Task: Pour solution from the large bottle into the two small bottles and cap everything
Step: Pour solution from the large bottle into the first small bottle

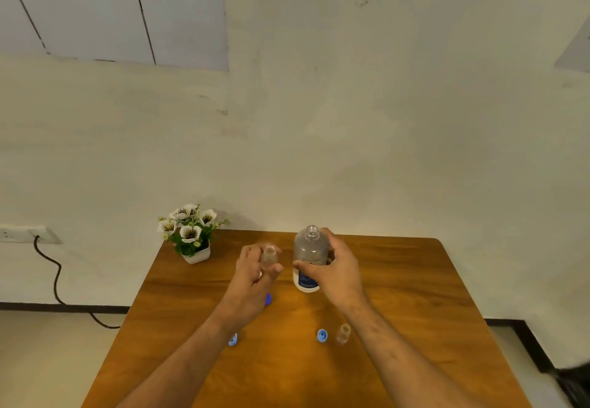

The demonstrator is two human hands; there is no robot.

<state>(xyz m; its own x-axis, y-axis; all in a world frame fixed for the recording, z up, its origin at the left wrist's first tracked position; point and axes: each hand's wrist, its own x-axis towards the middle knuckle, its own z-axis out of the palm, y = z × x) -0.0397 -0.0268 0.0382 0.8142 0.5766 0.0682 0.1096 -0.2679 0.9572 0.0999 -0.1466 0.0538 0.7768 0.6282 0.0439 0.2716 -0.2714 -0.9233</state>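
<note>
Nearest: blue cap (pixel 322 335) beside second small bottle (pixel 343 333), both uncapped. Beyond them, right hand (pixel 335 268) grips large bottle (pixel 310 256); left hand (pixel 255 272) holds small bottle (pixel 269 256) beside it.

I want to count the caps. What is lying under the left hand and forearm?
A blue cap shows partly below the left hand, and another blue cap beside the forearm. Both are partly hidden; anything more under the arm cannot be seen.
</note>
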